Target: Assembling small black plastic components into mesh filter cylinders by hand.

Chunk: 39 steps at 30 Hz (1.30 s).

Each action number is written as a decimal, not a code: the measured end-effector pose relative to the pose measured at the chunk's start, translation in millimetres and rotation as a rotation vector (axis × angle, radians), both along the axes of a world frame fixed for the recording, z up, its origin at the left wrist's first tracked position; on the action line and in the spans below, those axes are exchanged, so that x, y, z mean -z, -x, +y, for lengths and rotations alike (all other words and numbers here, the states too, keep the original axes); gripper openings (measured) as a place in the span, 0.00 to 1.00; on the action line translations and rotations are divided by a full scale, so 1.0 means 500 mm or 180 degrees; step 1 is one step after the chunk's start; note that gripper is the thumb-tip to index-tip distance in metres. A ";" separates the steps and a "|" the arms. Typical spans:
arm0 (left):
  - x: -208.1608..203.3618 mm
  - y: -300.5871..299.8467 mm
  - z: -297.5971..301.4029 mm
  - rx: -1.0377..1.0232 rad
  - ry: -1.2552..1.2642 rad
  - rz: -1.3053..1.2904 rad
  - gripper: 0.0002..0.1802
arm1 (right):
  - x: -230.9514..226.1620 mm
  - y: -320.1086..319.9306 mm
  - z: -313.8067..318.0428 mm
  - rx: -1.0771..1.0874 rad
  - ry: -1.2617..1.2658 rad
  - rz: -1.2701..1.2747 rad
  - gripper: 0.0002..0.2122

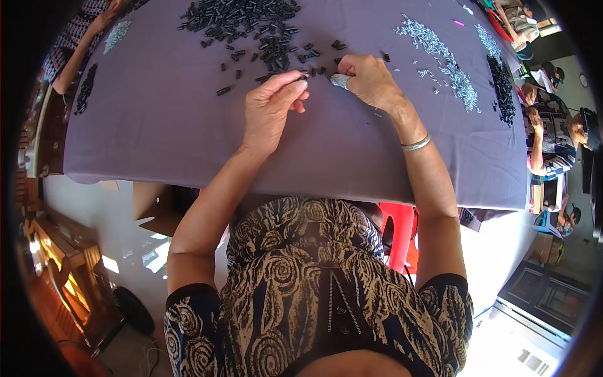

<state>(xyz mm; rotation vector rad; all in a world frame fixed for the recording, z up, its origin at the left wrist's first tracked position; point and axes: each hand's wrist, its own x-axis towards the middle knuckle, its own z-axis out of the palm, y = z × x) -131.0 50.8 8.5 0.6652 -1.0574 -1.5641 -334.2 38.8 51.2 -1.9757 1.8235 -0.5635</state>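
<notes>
Above the purple cloth, my left hand (267,110) is closed in a pinch. A small dark piece (303,78) shows at its thumb and fingertips, probably one of the short black cylinders. My right hand (370,81) is a short way to the right, its fingers curled in toward the thumb; what they hold, if anything, is hidden. Silvery-grey wrapping (340,81) covers that thumb's tip. Loose short black cylinders (276,53) lie just beyond both hands, trailing from a large heap (235,16) at the far side. A long pile of small silvery metal pieces (440,56) lies to the right.
The purple-clothed table (157,138) ends just in front of my body. More silvery pieces (117,36) and a dark pile (86,89) lie far left, near another person's arm (75,60). Beyond a second dark pile (500,88) at the right edge, other people sit.
</notes>
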 end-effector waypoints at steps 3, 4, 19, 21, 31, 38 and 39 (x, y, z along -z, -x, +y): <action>0.001 0.003 0.003 0.0134 -0.0043 0.0006 0.11 | 0.016 -0.006 0.004 -0.0032 0.0262 0.0058 0.06; 0.001 0.005 0.004 0.0122 -0.0047 -0.0006 0.11 | 0.019 -0.005 0.006 -0.0056 0.0399 0.0073 0.06; -0.015 0.008 0.022 0.0636 -0.0064 -0.0182 0.15 | -0.011 -0.004 0.038 -0.0922 -0.0862 -0.3789 0.08; -0.015 0.008 0.021 0.0663 -0.0104 -0.0181 0.15 | -0.009 -0.008 0.038 -0.1018 -0.0858 -0.3885 0.09; -0.012 0.011 0.021 0.0697 -0.0148 -0.0100 0.14 | -0.020 -0.025 0.041 -0.0858 -0.0589 -0.3182 0.07; -0.011 0.012 0.023 0.0776 -0.0065 -0.0213 0.14 | -0.016 -0.020 0.039 -0.0862 -0.0581 -0.3059 0.06; -0.011 0.012 0.023 0.0767 -0.0074 -0.0209 0.14 | -0.015 -0.020 0.039 -0.0843 -0.0557 -0.3033 0.05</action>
